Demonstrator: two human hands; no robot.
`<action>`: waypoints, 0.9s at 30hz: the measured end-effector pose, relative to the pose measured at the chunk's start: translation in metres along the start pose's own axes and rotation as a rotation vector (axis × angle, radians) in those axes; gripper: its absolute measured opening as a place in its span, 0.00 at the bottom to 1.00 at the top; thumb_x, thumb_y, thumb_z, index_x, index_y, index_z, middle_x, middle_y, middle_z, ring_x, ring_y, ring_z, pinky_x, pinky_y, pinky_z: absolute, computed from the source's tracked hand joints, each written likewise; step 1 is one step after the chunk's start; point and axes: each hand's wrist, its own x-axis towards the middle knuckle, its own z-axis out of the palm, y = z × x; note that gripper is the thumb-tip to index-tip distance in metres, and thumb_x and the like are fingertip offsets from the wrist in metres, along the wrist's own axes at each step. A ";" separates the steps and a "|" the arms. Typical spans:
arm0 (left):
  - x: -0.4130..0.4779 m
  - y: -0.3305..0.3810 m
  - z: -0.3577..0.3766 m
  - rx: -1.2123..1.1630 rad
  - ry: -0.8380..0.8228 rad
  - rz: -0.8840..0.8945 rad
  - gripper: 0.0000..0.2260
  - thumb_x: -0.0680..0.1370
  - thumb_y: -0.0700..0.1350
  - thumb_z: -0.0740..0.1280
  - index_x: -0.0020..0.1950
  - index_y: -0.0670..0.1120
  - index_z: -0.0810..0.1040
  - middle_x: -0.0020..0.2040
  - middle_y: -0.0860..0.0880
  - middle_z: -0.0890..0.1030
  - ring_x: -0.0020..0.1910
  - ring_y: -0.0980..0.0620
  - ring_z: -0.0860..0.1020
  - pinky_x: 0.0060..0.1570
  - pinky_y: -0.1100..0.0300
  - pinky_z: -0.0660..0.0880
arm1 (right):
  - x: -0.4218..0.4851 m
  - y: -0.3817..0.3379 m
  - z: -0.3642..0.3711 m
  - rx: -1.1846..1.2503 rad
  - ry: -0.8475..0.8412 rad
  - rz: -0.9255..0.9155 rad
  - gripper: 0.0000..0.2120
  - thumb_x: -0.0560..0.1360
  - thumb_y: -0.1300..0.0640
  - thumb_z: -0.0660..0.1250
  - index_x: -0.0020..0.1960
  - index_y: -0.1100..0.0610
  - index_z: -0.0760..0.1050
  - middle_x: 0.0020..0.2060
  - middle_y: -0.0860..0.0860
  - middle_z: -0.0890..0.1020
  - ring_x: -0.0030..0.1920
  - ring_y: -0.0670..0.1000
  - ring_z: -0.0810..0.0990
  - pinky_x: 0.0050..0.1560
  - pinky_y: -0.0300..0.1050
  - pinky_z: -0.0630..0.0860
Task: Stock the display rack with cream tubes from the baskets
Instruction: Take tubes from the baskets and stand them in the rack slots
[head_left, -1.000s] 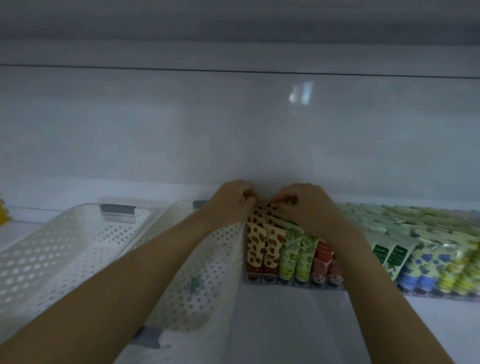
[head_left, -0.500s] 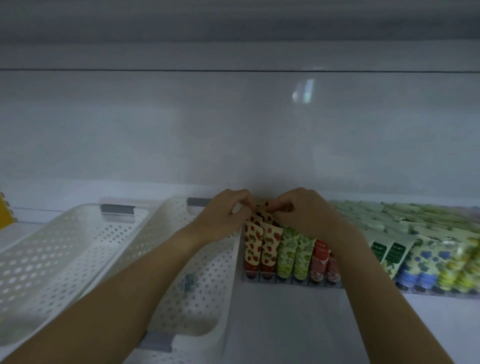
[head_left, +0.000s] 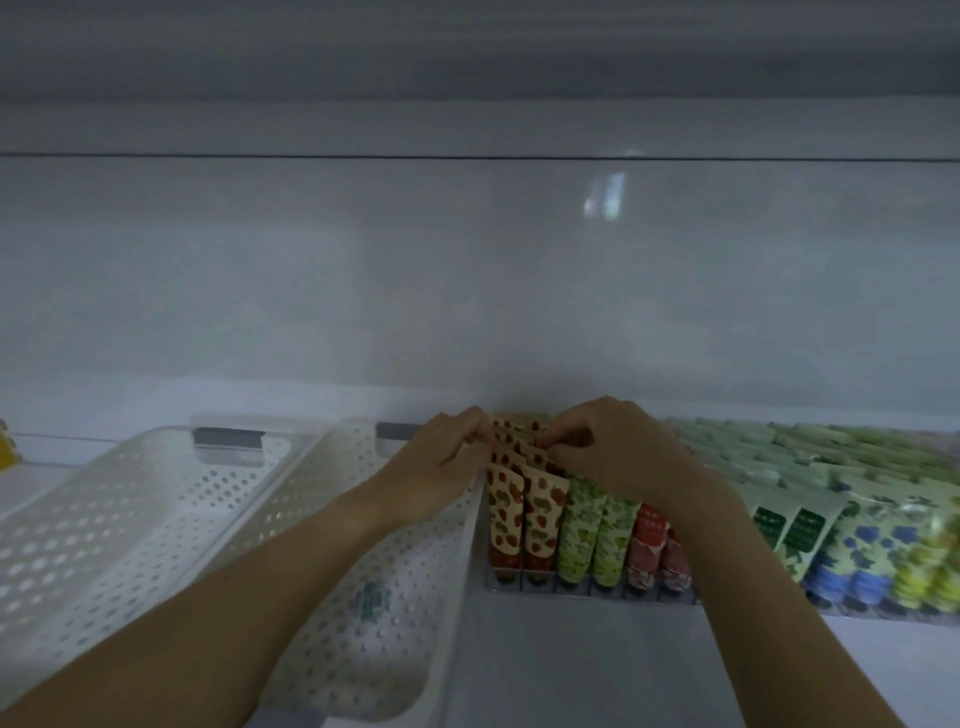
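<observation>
Both hands are meeting over the back of the clear plastic display rack (head_left: 571, 592). The left hand (head_left: 441, 462) is curling its fingers narrowly against the left edge of the strawberry-printed cream tubes (head_left: 524, 457), and its fingertips (head_left: 480, 441) are touching their crimped tops. The right hand (head_left: 618, 457) is pinching the same tops from the other side between thumb and curled fingers. Which single tube the grip is closing on cannot be told.

The task's tubes are standing in 2 rows that are running from directly under the grip toward the person, leaning slightly, caps down in the rack. Just right of the grip, partly under the right wrist, 2 rows of green leaf-patterned tubes (head_left: 597, 530) are standing, and beside those the red tubes (head_left: 647, 540). Further right of the grip, the white tubes with dark green labels (head_left: 779, 525), the blue-flowered tubes (head_left: 872, 551) and the yellow-green tubes (head_left: 930, 571) are filling the rack.

Left of the grip, touching the rack's side, a white perforated plastic basket with a grey handle (head_left: 415, 623) is lying under the left forearm. A second white perforated basket (head_left: 104, 519) is sitting just beyond it.
</observation>
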 end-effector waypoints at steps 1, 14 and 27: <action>-0.001 0.001 0.000 -0.007 0.002 0.005 0.16 0.77 0.51 0.52 0.48 0.42 0.74 0.47 0.42 0.77 0.48 0.51 0.72 0.47 0.62 0.68 | 0.001 0.001 0.000 0.002 0.006 0.001 0.10 0.76 0.59 0.64 0.54 0.53 0.81 0.52 0.49 0.82 0.45 0.42 0.75 0.40 0.26 0.68; 0.000 0.003 0.001 0.044 0.044 0.082 0.14 0.78 0.45 0.54 0.50 0.50 0.79 0.46 0.61 0.76 0.51 0.60 0.70 0.49 0.76 0.63 | 0.000 0.000 0.001 0.014 0.005 0.004 0.10 0.76 0.59 0.64 0.53 0.53 0.82 0.52 0.48 0.83 0.42 0.39 0.73 0.34 0.20 0.66; 0.000 0.020 -0.008 0.155 -0.019 0.179 0.01 0.73 0.47 0.67 0.44 0.52 0.77 0.46 0.57 0.75 0.48 0.65 0.69 0.47 0.79 0.62 | -0.008 -0.008 -0.023 0.038 0.015 -0.038 0.08 0.74 0.57 0.67 0.50 0.53 0.83 0.38 0.42 0.77 0.34 0.34 0.71 0.36 0.18 0.67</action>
